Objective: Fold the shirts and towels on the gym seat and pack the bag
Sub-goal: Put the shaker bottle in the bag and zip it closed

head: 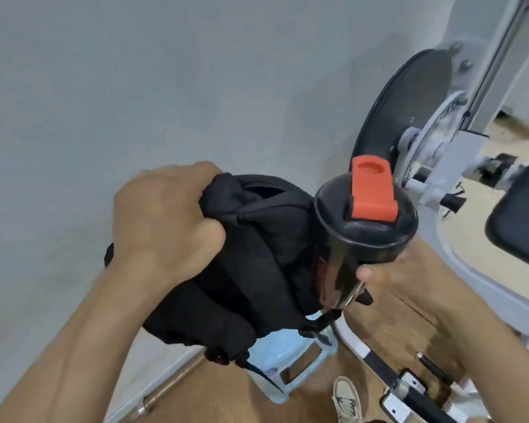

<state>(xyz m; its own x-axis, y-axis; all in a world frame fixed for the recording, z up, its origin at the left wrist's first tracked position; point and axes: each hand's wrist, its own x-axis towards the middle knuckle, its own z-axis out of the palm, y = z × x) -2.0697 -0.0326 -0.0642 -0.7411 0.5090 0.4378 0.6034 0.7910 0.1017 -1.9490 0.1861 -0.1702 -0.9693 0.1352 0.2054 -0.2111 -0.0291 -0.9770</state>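
Note:
A black bag (257,264) hangs in the air in front of me, bunched and dark, with a zip line showing near its top. My left hand (165,221) grips the bag's upper left edge in a fist. A dark shaker bottle (348,257) with a black lid and an orange flip cap (371,190) stands upright against the bag's right side. My right hand (391,276) holds the bottle's body from the right, thumb on its front. The bottle's lower end is hidden by the bag fabric. No shirts or towels show.
A light blue plastic stool (300,367) stands on the brown floor below the bag. A grey wall (135,87) fills the left. A white gym machine (458,141) with a black pulley disc and a black pad (522,218) is at the right. A shoe (347,398) shows below.

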